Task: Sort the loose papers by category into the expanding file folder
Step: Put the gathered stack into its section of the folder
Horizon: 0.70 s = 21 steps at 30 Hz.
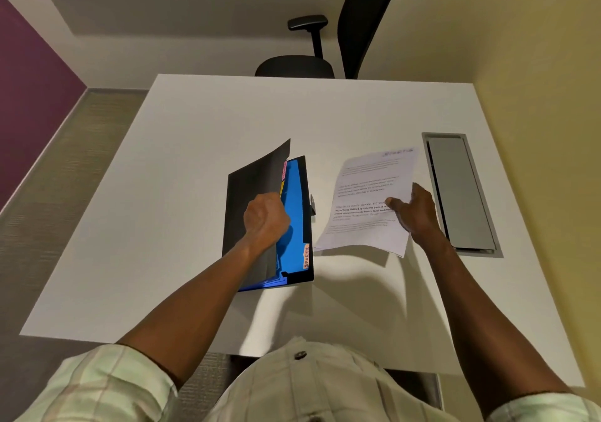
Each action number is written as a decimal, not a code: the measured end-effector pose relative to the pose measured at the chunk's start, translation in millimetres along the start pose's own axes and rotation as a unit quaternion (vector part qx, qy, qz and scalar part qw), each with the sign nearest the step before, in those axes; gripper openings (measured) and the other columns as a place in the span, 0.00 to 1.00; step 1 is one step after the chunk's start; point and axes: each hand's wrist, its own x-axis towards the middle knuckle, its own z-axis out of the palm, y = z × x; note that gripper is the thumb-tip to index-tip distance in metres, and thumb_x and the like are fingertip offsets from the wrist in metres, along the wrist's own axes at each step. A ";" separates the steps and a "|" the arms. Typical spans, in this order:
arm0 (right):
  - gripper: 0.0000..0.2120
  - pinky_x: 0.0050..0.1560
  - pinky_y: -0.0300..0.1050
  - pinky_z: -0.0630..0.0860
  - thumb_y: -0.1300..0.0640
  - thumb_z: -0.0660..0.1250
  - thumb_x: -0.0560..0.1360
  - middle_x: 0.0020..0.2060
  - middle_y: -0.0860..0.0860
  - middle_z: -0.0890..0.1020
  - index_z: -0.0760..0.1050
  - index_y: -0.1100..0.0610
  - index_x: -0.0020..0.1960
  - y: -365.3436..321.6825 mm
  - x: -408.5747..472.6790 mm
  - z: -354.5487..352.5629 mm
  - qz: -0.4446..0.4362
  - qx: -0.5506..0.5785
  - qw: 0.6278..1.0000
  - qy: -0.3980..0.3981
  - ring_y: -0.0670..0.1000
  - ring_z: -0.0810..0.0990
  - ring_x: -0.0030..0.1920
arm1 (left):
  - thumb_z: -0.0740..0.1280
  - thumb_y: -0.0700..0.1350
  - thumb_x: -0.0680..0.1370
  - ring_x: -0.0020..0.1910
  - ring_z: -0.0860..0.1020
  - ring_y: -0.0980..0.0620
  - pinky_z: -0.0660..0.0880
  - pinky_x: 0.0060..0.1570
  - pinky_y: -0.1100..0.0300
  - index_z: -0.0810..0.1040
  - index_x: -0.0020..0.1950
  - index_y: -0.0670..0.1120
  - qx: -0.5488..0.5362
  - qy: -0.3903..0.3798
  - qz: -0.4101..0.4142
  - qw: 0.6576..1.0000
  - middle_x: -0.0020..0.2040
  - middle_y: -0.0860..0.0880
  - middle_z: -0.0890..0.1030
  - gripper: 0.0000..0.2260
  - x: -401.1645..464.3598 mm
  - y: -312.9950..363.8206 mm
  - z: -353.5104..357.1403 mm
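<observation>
Your left hand (266, 216) gripped the black flap of the folder (294, 220) at frame centre, lifting it, likely to bare the blue dividers and their tabs. Your right hand (414, 215) pinched one paper (364, 194), thumb on top, raised off the tabletop (195, 148) just right of the folder, probably for filing. One folder, one sheet seen; three tabs visible.

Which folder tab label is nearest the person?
The orange tab label at the near end of the blue divider; the pink tab and yellow tab sit farther up, by the left hand.
</observation>
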 end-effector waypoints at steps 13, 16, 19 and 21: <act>0.13 0.44 0.44 0.68 0.61 0.66 0.76 0.55 0.62 0.79 0.72 0.68 0.57 35.6 -6.2 15.1 0.097 -0.119 0.988 -0.014 0.60 0.77 0.51 | 0.69 0.45 0.79 0.47 0.80 0.48 0.74 0.42 0.59 0.77 0.60 0.42 0.004 -0.007 -0.006 1.000 0.52 0.45 0.81 0.12 2.4 -4.6 -5.9; 0.14 0.46 0.43 0.69 0.60 0.66 0.77 0.59 0.60 0.79 0.72 0.65 0.61 27.4 -5.8 10.7 0.060 -0.064 0.996 -0.003 0.58 0.77 0.51 | 0.69 0.45 0.79 0.42 0.75 0.51 0.74 0.43 0.59 0.77 0.60 0.42 -0.002 -0.004 -0.008 1.000 0.52 0.45 0.81 0.12 2.9 -4.2 -6.9; 0.16 0.50 0.43 0.70 0.60 0.65 0.78 0.59 0.57 0.80 0.73 0.62 0.65 16.9 -8.4 4.7 0.010 -0.020 1.000 0.004 0.57 0.78 0.55 | 0.69 0.45 0.79 0.42 0.74 0.52 0.74 0.42 0.60 0.76 0.60 0.42 -0.007 -0.002 -0.012 1.000 0.51 0.45 0.80 0.12 2.8 -4.1 -7.6; 0.17 0.53 0.42 0.71 0.61 0.66 0.78 0.59 0.55 0.80 0.72 0.60 0.67 12.9 -11.8 2.7 -0.004 0.023 1.000 0.006 0.53 0.78 0.55 | 0.69 0.45 0.79 0.41 0.74 0.52 0.73 0.41 0.61 0.76 0.60 0.42 -0.005 -0.002 -0.011 1.000 0.50 0.46 0.80 0.12 2.6 -6.5 -6.7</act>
